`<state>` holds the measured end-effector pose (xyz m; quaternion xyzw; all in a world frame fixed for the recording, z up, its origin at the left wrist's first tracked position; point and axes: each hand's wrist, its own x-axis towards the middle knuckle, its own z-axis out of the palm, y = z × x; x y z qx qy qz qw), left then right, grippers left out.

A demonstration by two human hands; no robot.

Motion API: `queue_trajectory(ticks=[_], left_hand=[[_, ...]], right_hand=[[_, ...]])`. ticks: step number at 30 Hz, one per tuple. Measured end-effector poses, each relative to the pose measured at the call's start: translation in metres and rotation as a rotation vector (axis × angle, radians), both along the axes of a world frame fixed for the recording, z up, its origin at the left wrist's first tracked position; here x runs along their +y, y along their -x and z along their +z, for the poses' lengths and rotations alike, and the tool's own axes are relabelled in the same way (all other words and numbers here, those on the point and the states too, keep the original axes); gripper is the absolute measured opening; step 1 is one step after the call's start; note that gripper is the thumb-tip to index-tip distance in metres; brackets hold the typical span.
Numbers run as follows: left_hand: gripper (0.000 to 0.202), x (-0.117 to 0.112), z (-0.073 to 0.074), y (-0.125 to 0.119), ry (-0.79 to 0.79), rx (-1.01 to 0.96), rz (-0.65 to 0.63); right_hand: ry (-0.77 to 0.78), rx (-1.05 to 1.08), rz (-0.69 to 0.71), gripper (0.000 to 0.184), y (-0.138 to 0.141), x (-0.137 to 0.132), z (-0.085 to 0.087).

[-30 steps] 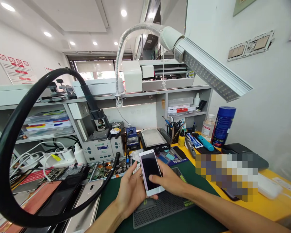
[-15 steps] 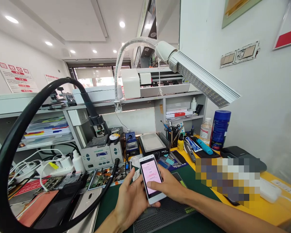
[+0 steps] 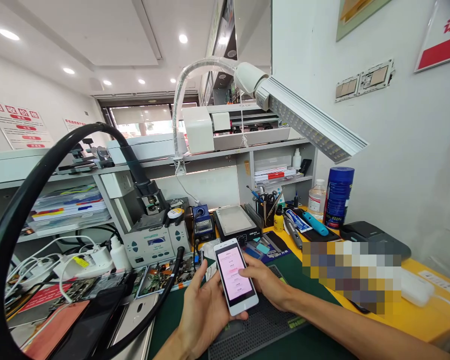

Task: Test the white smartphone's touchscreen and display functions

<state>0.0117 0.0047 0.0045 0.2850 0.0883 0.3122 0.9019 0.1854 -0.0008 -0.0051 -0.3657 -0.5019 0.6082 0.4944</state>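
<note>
A white smartphone point(image 3: 236, 276) with a lit pinkish screen showing lines of text is held tilted above the green mat. My left hand point(image 3: 206, 302) cradles it from below and the left; its thumb stands off the phone and a fingertip shows under the lower edge. On the right side, my right hand point(image 3: 268, 282) grips the phone's edge, with the thumb over the right part of the screen and the other fingers hidden behind. Beneath both hands lies a dark perforated pad point(image 3: 255, 330) on the green mat point(image 3: 315, 330).
A thick black hose point(image 3: 3, 250) arches across the left, over several phones. Behind stand a hot-air station point(image 3: 153, 242), a soldering station point(image 3: 203, 222) and a flat heating plate point(image 3: 234, 220). Overhead hangs a lamp point(image 3: 315, 120). Bottles and a blue can point(image 3: 338, 197) stand at right.
My right thumb has moved up and right across the screen from its lower left. The text on the screen has changed. The camera view has shifted slightly.
</note>
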Motion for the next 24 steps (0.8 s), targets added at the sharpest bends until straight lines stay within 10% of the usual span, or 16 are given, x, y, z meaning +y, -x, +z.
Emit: queue_trajectory(ticks=[24], left_hand=[[0.069,0.0083,-0.0046,-0.0031,0.002,0.155,0.033]], right_hand=[[0.088,0.005,0.027,0.036,-0.0038,0.0070,-0.0006]])
